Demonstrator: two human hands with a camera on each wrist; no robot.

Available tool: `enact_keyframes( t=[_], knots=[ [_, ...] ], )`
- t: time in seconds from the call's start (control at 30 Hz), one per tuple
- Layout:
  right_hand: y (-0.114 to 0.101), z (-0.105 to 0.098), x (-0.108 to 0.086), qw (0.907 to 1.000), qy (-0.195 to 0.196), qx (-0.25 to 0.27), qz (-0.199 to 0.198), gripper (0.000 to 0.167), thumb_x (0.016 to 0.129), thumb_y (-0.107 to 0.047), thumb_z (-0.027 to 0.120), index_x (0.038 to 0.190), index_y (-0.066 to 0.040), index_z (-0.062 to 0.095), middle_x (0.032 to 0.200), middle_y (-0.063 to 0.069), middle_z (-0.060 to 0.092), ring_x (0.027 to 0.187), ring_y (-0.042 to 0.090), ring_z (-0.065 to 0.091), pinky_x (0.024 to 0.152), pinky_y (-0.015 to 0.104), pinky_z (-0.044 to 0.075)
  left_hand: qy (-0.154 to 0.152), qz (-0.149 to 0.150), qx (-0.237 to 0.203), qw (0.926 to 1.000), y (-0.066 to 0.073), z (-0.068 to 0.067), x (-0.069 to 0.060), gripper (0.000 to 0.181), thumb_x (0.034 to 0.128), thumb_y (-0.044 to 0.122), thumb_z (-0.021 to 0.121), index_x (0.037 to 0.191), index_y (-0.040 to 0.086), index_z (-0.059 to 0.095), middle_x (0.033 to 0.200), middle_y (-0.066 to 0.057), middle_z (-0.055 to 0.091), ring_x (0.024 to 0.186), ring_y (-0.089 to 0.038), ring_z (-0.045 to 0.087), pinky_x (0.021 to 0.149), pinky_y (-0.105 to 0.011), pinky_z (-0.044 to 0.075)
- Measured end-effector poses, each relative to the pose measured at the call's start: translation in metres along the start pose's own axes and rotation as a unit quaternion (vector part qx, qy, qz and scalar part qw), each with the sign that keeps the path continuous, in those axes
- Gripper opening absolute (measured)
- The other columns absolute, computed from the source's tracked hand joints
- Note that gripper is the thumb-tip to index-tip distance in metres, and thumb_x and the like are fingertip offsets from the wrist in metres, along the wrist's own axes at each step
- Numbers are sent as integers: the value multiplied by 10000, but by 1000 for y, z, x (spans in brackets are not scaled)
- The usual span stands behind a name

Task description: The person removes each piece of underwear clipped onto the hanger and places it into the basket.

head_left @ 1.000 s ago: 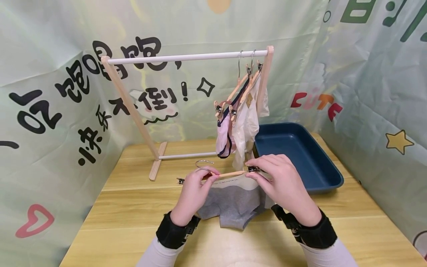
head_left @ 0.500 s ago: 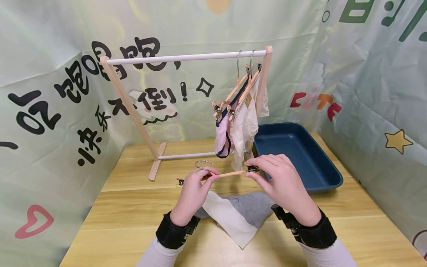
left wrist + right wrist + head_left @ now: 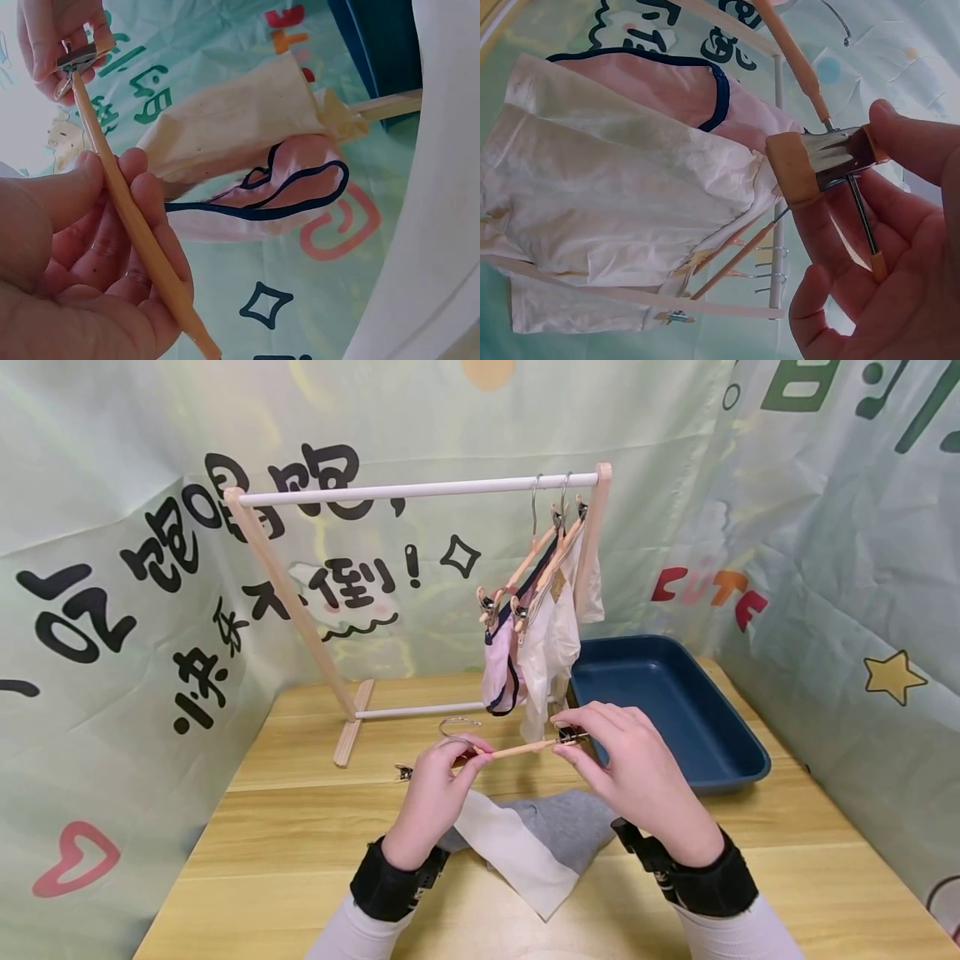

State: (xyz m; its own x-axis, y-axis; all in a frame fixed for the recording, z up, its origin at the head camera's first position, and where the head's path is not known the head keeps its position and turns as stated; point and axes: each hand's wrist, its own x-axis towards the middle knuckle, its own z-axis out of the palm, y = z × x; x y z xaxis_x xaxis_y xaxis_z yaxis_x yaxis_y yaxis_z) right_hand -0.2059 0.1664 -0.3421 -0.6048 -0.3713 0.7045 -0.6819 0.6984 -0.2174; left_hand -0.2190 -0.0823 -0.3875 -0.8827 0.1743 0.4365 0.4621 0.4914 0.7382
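A wooden clip hanger [image 3: 517,750] with a metal hook is held level above the table. My left hand [image 3: 438,789] grips its bar near the hook, thumb on one side and fingers behind, as the left wrist view shows. With thumb and fingers my right hand [image 3: 633,768] pinches the metal clip [image 3: 821,161] at the hanger's right end. Another clip [image 3: 403,772] sticks out past my left hand. Grey underpants [image 3: 566,822] with a cream waistband lie crumpled and folded over on the table below the hanger, apart from both hands and partly behind my left wrist.
A rack [image 3: 420,489] with a white rail stands behind. At its right end hang pink underpants with navy trim [image 3: 498,672] and cream garments [image 3: 551,643] on clip hangers. A dark blue tray [image 3: 667,710] sits right of the rack. Printed cloth [image 3: 112,568] walls the table.
The grey underpants, hanging from the hanger's right side a second ago, have dropped onto the table with the waistband folded toward me. Both hands stay almost in place on the hanger.
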Motion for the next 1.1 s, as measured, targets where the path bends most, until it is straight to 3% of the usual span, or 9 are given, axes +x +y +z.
enact_keyframes(
  t=[0.23, 0.37, 0.47, 0.57, 0.77, 0.93, 1.1],
  knots=[
    [-2, -1, -2, 9999, 46, -165, 20, 466, 876, -287, 840, 1294, -140, 696, 1175, 50, 719, 1118, 275, 632, 994, 534, 436, 15, 30, 5, 10000, 1, 1, 0, 66, 966, 114, 715, 991, 71, 760, 1036, -53, 747, 877, -158, 651, 785, -270, 568],
    [-11, 2, -3, 9983, 300, -225, -454, 489, 1009, -480, 631, 1317, -105, 683, 1274, 97, 682, 1231, 323, 578, 1034, 556, 378, 58, 105, 45, 9999, -1, 1, 0, 63, 969, 114, 712, 990, 77, 759, 1023, -46, 746, 861, -148, 644, 770, -261, 561],
    [-20, 8, -4, 9946, 382, -179, -954, 507, 1056, -500, 501, 1277, -90, 701, 1277, 98, 685, 1271, 332, 567, 1044, 530, 358, 87, 264, 107, 9996, -2, 2, 0, 64, 969, 112, 711, 994, 76, 758, 1019, -44, 746, 852, -143, 645, 764, -261, 561],
    [-28, 14, -5, 9917, 196, -92, -1270, 432, 1066, -438, 521, 1260, -99, 705, 1260, 73, 693, 1272, 304, 578, 1062, 470, 372, 68, 431, 199, 9988, -3, 3, -1, 72, 974, 113, 703, 1002, 72, 757, 1029, -45, 746, 869, -147, 658, 773, -276, 567],
    [-33, 28, -6, 9885, -105, -163, -1502, 305, 1038, -302, 645, 1250, -91, 701, 1233, 49, 702, 1231, 253, 608, 1072, 415, 437, 4, 545, 380, 9978, -4, 4, -2, 91, 983, 131, 693, 1017, 73, 755, 1056, -47, 748, 898, -160, 667, 766, -281, 555],
    [-34, 38, -7, 9865, -134, -476, -1564, 290, 1035, -277, 650, 1238, -75, 697, 1192, 55, 709, 1198, 250, 625, 1045, 405, 482, 3, 579, 583, 9966, -3, 5, -2, 98, 973, 117, 705, 1030, 58, 760, 1057, -60, 748, 926, -183, 692, 778, -290, 575],
    [-34, 45, -8, 9840, -170, -887, -1538, 378, 902, -205, 810, 1238, -72, 699, 1164, 49, 719, 1183, 242, 636, 1041, 396, 484, -20, 718, 767, 9945, -3, 7, -2, 111, 953, 95, 729, 1044, 41, 761, 1048, -70, 748, 987, -206, 710, 856, -333, 595]
  ],
)
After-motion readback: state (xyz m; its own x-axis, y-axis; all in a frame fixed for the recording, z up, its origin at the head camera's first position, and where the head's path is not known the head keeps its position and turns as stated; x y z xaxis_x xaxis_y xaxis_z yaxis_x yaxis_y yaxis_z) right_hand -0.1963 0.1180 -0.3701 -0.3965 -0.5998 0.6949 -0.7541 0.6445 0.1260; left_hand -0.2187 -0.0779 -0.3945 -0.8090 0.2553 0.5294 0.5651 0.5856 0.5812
